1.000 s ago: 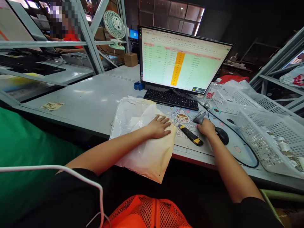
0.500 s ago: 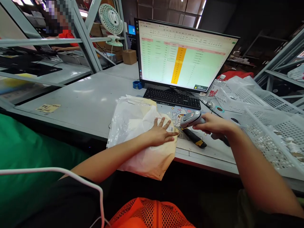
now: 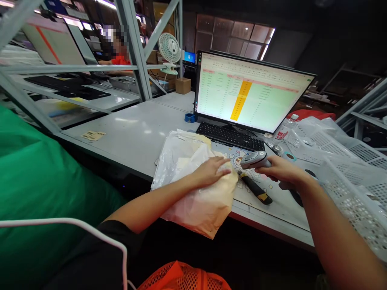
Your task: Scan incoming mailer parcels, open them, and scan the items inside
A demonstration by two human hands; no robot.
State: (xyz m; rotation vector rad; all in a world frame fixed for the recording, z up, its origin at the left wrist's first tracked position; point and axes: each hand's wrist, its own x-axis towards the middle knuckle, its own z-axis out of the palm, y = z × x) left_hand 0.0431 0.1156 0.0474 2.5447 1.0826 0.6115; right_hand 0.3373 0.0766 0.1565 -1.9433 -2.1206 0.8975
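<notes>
My left hand (image 3: 211, 171) rests on top of a parcel in a white and tan plastic mailer bag (image 3: 198, 209), its fingers together and thumb slightly apart. The bag lies over the desk's front edge, and its lower corner hangs past it. My right hand (image 3: 281, 169) is wrapped round the handle of a grey barcode scanner (image 3: 254, 159), whose head points left toward the bag. Below the scanner, a black and yellow utility knife (image 3: 256, 188) lies on the printed desk mat (image 3: 238, 189).
Behind the bag stand a black keyboard (image 3: 231, 135) and a monitor (image 3: 223, 88) with a spreadsheet. White perforated baskets (image 3: 347, 201) and a plastic bottle (image 3: 286, 129) are at right. A blue tape dispenser (image 3: 190, 117) sits left of the keyboard. A co-worker (image 3: 121, 60) sits beyond the metal frame.
My view has shifted, so the scene sits further right and lower. My left hand's spread fingers have drawn together on the bag. The scanner stays in my right hand.
</notes>
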